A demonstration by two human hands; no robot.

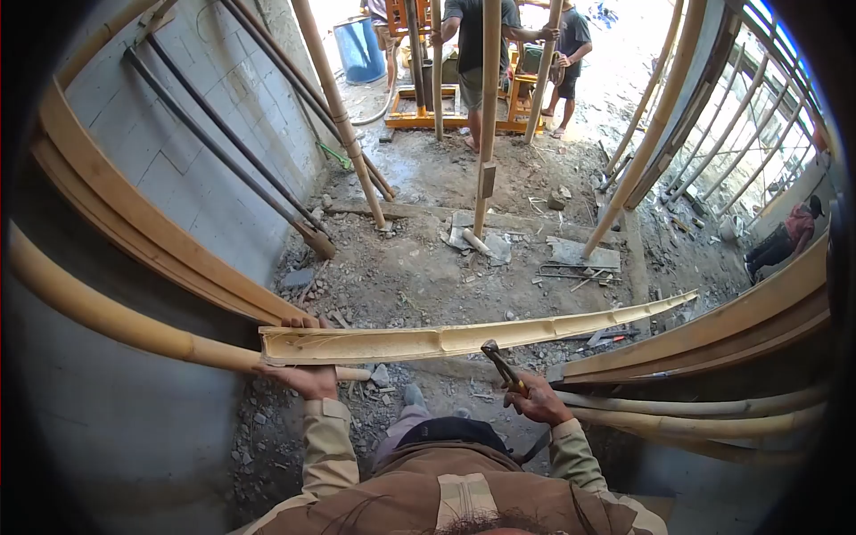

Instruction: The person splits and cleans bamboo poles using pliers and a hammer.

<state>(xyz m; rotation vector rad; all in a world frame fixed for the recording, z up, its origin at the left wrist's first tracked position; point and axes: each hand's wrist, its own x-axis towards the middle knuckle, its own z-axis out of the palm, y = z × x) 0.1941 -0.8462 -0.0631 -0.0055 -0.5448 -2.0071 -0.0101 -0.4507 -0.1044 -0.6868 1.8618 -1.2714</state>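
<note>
A long split bamboo piece [419, 341] lies across the view, its hollow inner side showing. My left hand [308, 374] grips it near its left end, with the fingers showing above its upper edge and the palm below. In my right hand [538, 399] is a hammer [504, 367], its head raised close to the lower edge of the bamboo, with a small gap between them. The far right end of the split bamboo tapers above the rubble floor.
Upright bamboo poles [488, 116] stand ahead. Wooden boards [152, 218] and a round bamboo pole [116, 312] flank the left. Several people stand by an orange frame [428, 119]; another person [789, 239] is at right. Rubble [419, 259] covers the ground.
</note>
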